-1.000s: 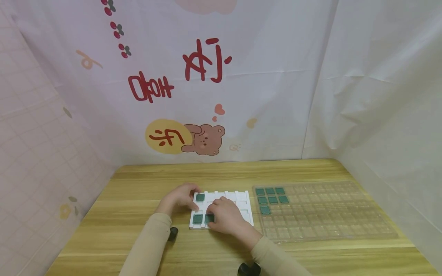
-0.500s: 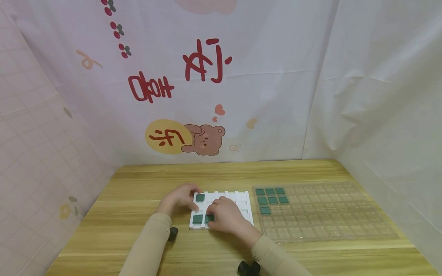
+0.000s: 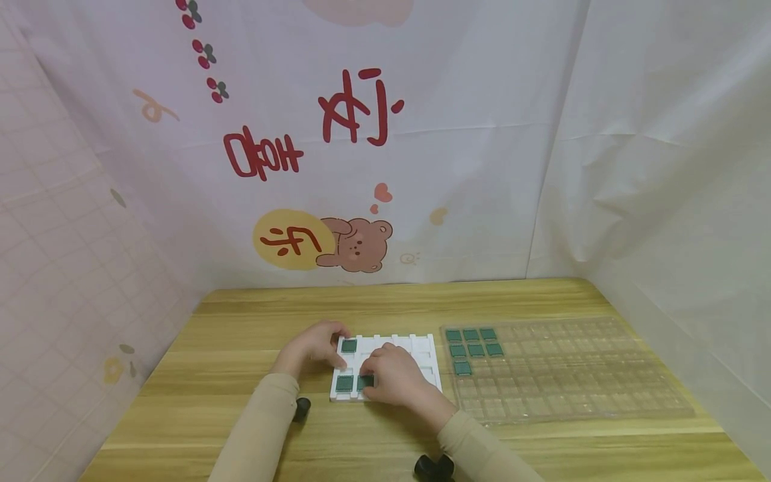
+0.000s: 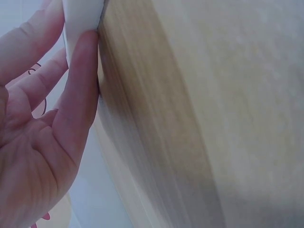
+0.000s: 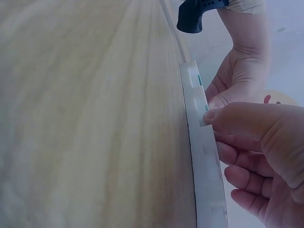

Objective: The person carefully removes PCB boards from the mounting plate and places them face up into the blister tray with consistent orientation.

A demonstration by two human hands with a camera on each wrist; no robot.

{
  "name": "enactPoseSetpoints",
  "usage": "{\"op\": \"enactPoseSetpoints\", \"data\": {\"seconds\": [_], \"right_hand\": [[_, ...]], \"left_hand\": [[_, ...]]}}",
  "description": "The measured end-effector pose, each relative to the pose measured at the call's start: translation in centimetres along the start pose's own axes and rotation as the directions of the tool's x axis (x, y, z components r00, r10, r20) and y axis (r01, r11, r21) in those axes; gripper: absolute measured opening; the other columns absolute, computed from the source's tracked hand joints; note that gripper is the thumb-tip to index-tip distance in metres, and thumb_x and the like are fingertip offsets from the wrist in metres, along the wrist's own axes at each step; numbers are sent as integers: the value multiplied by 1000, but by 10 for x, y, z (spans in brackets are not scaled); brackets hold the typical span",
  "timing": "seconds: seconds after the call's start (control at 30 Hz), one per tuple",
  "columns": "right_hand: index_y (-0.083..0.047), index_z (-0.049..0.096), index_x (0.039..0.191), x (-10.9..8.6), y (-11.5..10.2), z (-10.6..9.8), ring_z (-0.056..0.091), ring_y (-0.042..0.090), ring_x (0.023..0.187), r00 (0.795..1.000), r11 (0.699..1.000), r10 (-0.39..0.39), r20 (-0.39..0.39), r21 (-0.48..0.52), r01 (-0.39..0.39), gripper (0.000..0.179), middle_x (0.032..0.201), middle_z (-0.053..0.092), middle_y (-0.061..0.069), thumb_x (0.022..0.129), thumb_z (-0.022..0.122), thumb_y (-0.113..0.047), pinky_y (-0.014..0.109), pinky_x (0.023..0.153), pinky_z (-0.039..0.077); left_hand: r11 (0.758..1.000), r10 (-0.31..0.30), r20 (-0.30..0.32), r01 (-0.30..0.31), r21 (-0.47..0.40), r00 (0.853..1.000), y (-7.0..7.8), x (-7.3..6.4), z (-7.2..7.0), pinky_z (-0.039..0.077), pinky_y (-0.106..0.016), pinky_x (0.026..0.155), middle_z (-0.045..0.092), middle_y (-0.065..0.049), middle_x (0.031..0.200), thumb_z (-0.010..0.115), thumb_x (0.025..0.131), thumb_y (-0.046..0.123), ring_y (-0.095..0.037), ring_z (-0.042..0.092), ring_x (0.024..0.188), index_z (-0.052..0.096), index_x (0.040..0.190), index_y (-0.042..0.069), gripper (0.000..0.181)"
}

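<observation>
Wood-grain tbl (image 3: pixel 253 311), white tray (image 3: pixel 423 344) on it; clear tray (image 3: pixel 572 365), just to R

The hands (image 3: pixel 394 378) hide parts of the white tray (image 3: pixel 421 345) and one green chip (image 3: pixel 365 382)

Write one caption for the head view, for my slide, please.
Left hand grips a white tray, right hand pinches a green chip in it, clear tray alongside.
</observation>
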State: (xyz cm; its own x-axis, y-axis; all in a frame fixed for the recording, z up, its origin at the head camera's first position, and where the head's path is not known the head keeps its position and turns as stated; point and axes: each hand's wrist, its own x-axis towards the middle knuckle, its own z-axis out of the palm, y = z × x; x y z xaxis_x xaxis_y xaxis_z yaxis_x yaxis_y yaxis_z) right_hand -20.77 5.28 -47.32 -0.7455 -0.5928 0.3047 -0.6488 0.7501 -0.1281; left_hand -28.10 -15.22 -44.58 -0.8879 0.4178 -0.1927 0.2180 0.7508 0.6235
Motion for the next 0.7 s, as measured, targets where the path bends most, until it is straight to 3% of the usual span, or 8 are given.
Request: {"op": "enactPoseSetpoints", "data": {"seconds": [0.53,0.7], "right_hand": [[-21,77,87,2,4,0,54,11,76,1000,998,-5,19,67,3,19,81,65,-11,71,82,-30,25,68,43],[-20,76,87,1,5,1,53,10,76,1000,995,-8,12,99,7,19,82,66,-11,71,82,-29,24,67,42]], "left_hand": [[1000,-18,1,18,-9,1000,0,0,0,41,-39,85,57,-3,100,92,66,8,-21,49,93,67,110,10,51],[1000,-12,4,12,-20,1000,-1,0,0,41,-37,81,56,-4,98,92,66,7,-21,49,91,67,109,11,50]]}}
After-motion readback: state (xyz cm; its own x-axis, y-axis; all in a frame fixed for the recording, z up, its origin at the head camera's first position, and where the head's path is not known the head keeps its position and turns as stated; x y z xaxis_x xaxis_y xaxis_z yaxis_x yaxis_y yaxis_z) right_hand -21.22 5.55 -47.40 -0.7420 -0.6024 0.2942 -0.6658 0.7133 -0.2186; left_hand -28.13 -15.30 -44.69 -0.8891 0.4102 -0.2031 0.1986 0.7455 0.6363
